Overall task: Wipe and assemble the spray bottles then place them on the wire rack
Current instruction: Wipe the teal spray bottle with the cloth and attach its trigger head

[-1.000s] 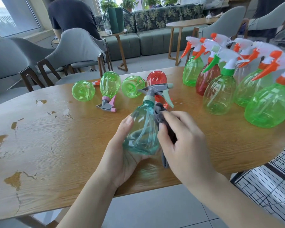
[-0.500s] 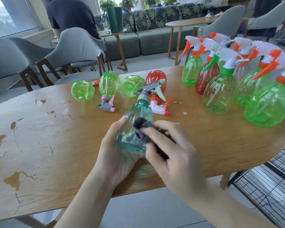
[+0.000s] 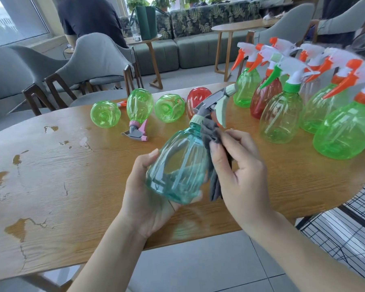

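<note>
My left hand [image 3: 148,199] grips a teal spray bottle [image 3: 177,165] from below, tilted with its grey trigger head [image 3: 215,104] pointing up and right. My right hand [image 3: 240,169] pinches a dark grey cloth [image 3: 211,133] against the bottle's right side near the neck. Three green bottles lie on the wooden table [image 3: 51,186]: one [image 3: 105,113] at the left, one [image 3: 140,106] with a pink and grey head, one [image 3: 169,108] beside it. A red bottle [image 3: 196,98] lies behind the trigger head.
Several upright assembled bottles with white and orange heads [image 3: 282,114] crowd the table's right end. A black wire rack [image 3: 346,232] stands on the floor at the lower right. Grey chairs [image 3: 93,62] and a seated person [image 3: 89,17] are beyond the table.
The cloth has moved from the bottle's lower body up to its right side near the neck. The bottle has tilted, its head swinging up and to the right.
</note>
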Motion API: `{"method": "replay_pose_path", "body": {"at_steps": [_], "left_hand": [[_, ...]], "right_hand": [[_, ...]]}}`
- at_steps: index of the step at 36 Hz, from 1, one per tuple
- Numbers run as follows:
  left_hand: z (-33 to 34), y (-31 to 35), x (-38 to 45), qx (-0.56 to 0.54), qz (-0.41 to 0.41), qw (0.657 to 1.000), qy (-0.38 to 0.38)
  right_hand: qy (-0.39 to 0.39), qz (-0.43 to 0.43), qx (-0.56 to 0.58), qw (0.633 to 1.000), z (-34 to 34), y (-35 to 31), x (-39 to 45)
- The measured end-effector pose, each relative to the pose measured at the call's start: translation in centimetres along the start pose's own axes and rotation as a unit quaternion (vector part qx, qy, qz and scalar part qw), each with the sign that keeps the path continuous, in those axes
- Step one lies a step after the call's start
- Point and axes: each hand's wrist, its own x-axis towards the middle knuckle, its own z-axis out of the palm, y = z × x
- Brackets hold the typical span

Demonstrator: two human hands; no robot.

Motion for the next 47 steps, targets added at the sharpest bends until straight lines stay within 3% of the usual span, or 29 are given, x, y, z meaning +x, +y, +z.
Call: {"method": "replay_pose_path", "body": {"at_steps": [10,18,30,34,38,47], "left_hand": [[-0.1,0.1,0.1,0.025,0.007,1.0,-0.016],[0.1,-0.1,0.1,0.024,-0.028,0.999,0.006],[0.4,-0.2,0.1,0.042,-0.014,0.999,0.023],[0.3,-0.5,0.3,0.086,-0.004,0.993,0.079],[0.4,-0.9,0.2,0.118,0.021,0.989,0.085],[0.0,-1.1,0.5,0.138,0.106,0.976,0.132]], "right_hand": [[-0.008,-0.083,0.038,0.996,0.0,-0.7,-1.2],[-0.007,-0.02,0.033,0.999,-0.3,-0.4,0.0],[-0.061,-0.167,-0.036,0.983,-0.4,-1.5,-0.7],[-0.026,-0.107,-0.079,0.991,-0.6,-0.9,0.2],[-0.025,-0.069,-0.101,0.992,-0.2,-1.2,-0.4],[-0.031,-0.081,-0.111,0.99,0.5,-2.9,-1.3]]}}
